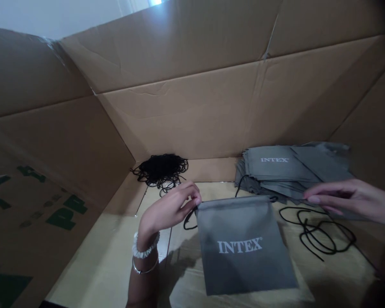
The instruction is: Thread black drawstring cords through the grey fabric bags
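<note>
- Left grip (168, 209): my thumb and fingers are pinched shut at the top left corner of the grey drawstring bag (240, 248), where a black cord end (185, 224) loops out. I cannot tell whether they hold cloth, cord or both.
- Right grip (349, 199): open, fingers loosely extended, holding nothing, just above the loose black cord (304, 231) and near the front edge of the bag stack (276, 171).
- Grey drawstring bag: lying flat on the carton floor between my grips, printed "INTEX" in white capitals.
- Bag stack: overlapping grey bags beyond the first bag; the top one also reads "INTEX".
- Cord heap (160, 169): tangled black cords in the far corner, left of the stack.
- Cardboard carton (192, 115): its tan walls surround the work; green printing (60, 214) on the left wall is too cut off to read.
- Left wrist: a white scrunchie (144, 247) and a thin bangle (146, 267).
</note>
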`<state>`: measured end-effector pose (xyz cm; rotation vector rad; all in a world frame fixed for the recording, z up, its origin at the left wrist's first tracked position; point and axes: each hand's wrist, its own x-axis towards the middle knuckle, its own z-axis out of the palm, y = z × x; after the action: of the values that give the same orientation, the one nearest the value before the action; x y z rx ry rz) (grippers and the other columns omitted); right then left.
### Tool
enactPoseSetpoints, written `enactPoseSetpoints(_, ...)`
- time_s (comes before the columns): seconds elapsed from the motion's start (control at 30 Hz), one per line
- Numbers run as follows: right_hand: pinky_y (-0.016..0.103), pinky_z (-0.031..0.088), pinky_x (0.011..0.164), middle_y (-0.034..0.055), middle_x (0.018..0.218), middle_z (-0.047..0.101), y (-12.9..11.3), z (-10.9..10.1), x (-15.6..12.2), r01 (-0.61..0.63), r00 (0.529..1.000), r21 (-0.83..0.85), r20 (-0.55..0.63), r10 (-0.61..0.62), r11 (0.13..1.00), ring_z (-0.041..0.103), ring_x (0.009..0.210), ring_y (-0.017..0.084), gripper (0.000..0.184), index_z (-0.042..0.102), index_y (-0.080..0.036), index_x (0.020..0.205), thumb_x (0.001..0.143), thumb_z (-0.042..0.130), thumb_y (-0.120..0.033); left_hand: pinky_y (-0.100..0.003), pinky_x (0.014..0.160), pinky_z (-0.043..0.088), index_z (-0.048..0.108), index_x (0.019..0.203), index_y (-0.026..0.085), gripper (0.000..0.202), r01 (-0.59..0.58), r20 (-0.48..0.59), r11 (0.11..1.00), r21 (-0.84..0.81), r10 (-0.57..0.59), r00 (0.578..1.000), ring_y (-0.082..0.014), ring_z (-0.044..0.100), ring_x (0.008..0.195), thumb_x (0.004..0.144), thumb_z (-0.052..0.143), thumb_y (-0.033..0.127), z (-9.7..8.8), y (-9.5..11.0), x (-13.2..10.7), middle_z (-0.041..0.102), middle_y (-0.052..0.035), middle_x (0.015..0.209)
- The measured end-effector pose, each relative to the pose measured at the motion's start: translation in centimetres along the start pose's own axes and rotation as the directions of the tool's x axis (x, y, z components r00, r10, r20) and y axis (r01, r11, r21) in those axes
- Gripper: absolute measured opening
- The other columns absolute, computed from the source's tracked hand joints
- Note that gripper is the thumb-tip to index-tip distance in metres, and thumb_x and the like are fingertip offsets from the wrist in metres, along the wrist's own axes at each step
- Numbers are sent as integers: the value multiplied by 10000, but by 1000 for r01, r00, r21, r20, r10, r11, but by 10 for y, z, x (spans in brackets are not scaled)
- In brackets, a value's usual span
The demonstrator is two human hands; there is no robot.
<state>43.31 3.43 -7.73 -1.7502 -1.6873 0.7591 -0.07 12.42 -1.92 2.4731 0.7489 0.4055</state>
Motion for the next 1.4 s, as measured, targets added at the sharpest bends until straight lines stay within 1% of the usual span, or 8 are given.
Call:
enactPoseSetpoints(0.1,260,459,469,26,525,581,4,-5,0,-43,993,59,112,36,997,521,476,156,417,778,-230,867,731,681,-612,-308,764,444,559,902,159,244,56,-53,998,24,-54,997,-160,531,830,1011,384,291,-6,-1,-2,577,-61,947)
enactPoseSetpoints(0.27,247,422,467,7,487,504,-10,-7,1,-35,993,42,112,30,999,482,474,139,465,773,-199,847,734,666,-638,-297,750,438,571,904,154,250,67,-53,998,3,-67,996,-154,529,838,1009,398,303,-11,-4,-3,582,-56,947)
enactPoseSetpoints(0.37,248,417,480,9,494,506,-16,-5,3,-12,991,32,132,8,999,489,490,140,485,768,-198,839,748,639,-656,-287,712,433,576,912,158,256,66,-44,997,-45,-68,997,-154,531,842,1009,405,323,-11,-7,-4,584,-56,947)
enactPoseSetpoints(0.57,253,408,487,12,507,523,-12,-6,3,-3,994,28,112,0,1000,495,502,140,498,760,-190,863,760,626,-659,-298,784,443,590,924,161,261,59,-48,995,-81,-63,997,-151,546,881,1014,403,321,-11,-7,-7,600,-59,972)
enactPoseSetpoints(0.77,261,406,493,5,491,502,-5,-8,3,-22,994,9,103,21,1000,489,490,141,554,758,-198,859,730,613,-716,-234,607,438,596,910,162,230,91,-22,990,-107,-94,995,-152,561,875,978,474,345,-13,-8,-6,612,-64,991)
enactPoseSetpoints(0.83,267,405,498,10,496,505,-1,-9,3,-50,995,-3,90,50,999,493,498,146,593,757,-194,864,710,607,-747,-226,586,430,594,890,165,231,109,-27,989,-103,-112,993,-151,562,869,973,480,348,-14,-10,-6,614,-59,983)
enactPoseSetpoints(1.17,280,407,510,22,516,535,11,-11,6,-77,994,21,82,75,997,498,513,158,588,756,-212,869,688,622,-755,-258,665,450,617,868,172,240,123,-92,987,-101,-132,987,-150,581,857,964,491,352,-19,-22,-9,629,-51,960)
enactPoseSetpoints(1.4,287,401,488,16,487,494,12,-10,7,-95,994,42,52,92,995,478,492,156,622,762,-222,824,630,630,-799,-285,749,460,635,868,176,339,88,-111,991,-99,-99,989,-154,585,831,1006,391,367,-18,-23,-7,633,-52,899)
